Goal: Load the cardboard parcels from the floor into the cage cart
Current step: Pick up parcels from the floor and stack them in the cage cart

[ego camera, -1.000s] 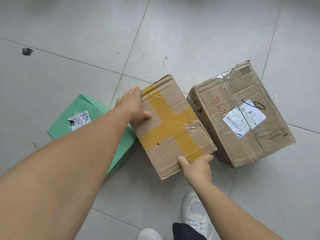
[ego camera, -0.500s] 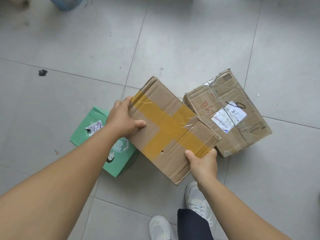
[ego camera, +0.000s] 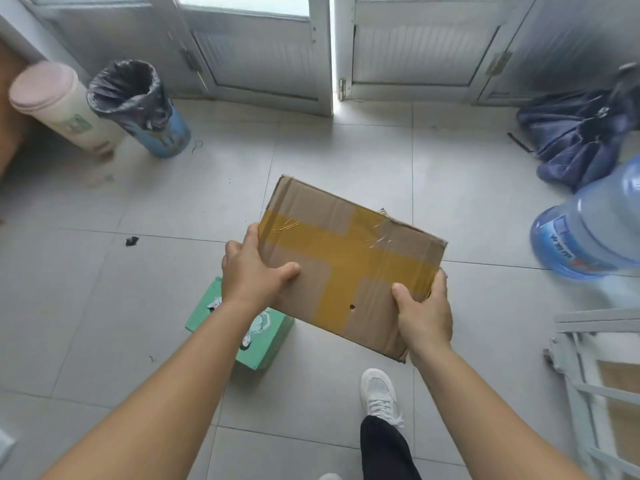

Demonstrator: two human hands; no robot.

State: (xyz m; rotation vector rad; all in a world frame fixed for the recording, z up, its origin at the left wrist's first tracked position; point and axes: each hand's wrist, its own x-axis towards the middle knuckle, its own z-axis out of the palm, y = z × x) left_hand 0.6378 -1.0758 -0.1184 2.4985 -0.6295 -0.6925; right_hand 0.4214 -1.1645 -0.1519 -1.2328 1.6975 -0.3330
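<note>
Cardboard, stiff and taped with a yellow cross, forms the parcel (ego camera: 349, 261), which is held in the air above the floor (ego camera: 104, 306). It is gripped at opposite edges by the left hand (ego camera: 254, 275) and right hand (ego camera: 424, 313), thumbs on top. It is judged light and rigid; side edges suit the grip. The cage cart (ego camera: 599, 375) is seen at the right.

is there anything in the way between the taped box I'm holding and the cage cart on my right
Nothing visible does. The taped box is held up by the left hand and right hand; only bare floor lies between it and the cage cart.
</note>
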